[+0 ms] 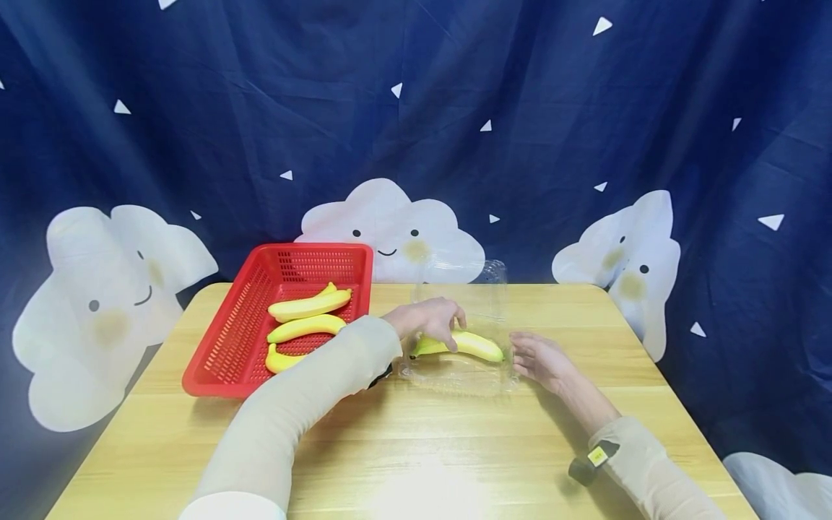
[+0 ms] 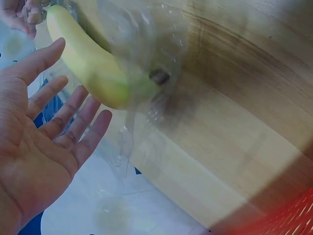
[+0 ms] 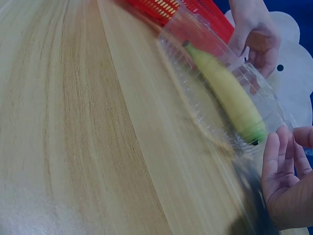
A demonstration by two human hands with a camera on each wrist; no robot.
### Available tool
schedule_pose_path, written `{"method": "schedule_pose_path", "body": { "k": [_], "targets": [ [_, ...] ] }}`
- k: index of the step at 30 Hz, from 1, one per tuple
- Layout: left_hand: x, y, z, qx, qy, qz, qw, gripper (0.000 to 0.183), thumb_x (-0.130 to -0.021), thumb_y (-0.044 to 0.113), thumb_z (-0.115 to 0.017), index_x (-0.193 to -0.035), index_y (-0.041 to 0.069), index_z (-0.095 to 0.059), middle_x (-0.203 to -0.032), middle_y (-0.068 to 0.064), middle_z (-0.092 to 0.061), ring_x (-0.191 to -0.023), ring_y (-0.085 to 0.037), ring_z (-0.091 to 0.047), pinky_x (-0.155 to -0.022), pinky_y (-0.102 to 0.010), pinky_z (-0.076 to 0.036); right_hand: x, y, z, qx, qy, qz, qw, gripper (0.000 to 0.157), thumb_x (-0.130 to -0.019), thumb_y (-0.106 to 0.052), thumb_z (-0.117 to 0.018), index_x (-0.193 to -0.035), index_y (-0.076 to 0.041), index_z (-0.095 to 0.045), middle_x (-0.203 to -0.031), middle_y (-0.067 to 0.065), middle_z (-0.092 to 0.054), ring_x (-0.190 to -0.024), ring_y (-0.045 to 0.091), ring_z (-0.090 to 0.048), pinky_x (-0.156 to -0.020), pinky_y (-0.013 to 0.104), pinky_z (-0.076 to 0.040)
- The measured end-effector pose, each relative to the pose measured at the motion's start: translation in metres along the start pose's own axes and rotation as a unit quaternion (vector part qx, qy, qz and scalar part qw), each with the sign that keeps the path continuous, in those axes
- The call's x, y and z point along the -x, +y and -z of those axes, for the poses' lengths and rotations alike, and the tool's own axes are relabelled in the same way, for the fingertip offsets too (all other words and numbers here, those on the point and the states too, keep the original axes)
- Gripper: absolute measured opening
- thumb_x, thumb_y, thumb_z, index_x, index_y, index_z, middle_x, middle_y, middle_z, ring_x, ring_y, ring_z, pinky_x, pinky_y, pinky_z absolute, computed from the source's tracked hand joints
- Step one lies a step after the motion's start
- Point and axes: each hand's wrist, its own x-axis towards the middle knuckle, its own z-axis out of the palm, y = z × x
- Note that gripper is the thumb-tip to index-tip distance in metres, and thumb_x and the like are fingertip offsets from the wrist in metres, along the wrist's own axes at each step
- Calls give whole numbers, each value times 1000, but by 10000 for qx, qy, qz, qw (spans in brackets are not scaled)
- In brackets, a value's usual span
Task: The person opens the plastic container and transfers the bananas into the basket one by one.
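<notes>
A single yellow banana [image 1: 477, 346] with greenish ends lies in the lower half of a clear plastic clamshell box [image 1: 455, 379], whose lid [image 1: 463, 289] stands raised at the back. Over the banana's left part is my left hand [image 1: 432, 318], fingers spread and slightly bent; the left wrist view shows the palm [image 2: 39, 137] facing the banana [image 2: 98, 68] without gripping it. At the box's right end, my right hand [image 1: 542, 361] touches the clear wall with nearly straight fingers [image 3: 272, 154]. Its thumb is apart from the banana.
A red plastic basket [image 1: 224, 318] stands to the left with several bananas [image 1: 308, 307] inside, partly hidden by my left sleeve. All of it rests on a wooden table [image 1: 455, 448]. Behind the table hangs a dark blue curtain [image 1: 455, 87] with clouds.
</notes>
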Motion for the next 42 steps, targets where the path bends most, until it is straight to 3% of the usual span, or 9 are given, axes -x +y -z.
{"method": "schedule_pose_path", "body": {
  "k": [13,29,42],
  "targets": [
    [1,1,-4,-107,-169,-29,9998,55,-87,28,-86,-137,14,-66,-123,-6,-71,-113,-19,-66,-103,-36,-56,-1,0,2,-9,-66,12,10000,63,-110,-22,-55,-161,3,-27,-104,-6,-58,-80,3,-61,-82,18,-58],
    [4,3,-9,-493,-309,15,9983,63,-85,18,-87,-142,16,-60,-135,-10,-70,-124,-25,-66,-107,-43,-55,-3,1,1,-162,10,18,9999,57,-109,-20,-56,-157,2,-34,-96,-8,-62,-76,4,-62,-79,19,-58],
    [2,2,-11,-481,-281,-67,9984,60,-84,13,-87,-138,16,-61,-135,-12,-70,-121,-26,-67,-101,-38,-57,-1,0,1,-121,-15,47,9999,61,-109,-20,-56,-159,3,-30,-97,-8,-62,-75,2,-62,-78,18,-58]
  ]
}}
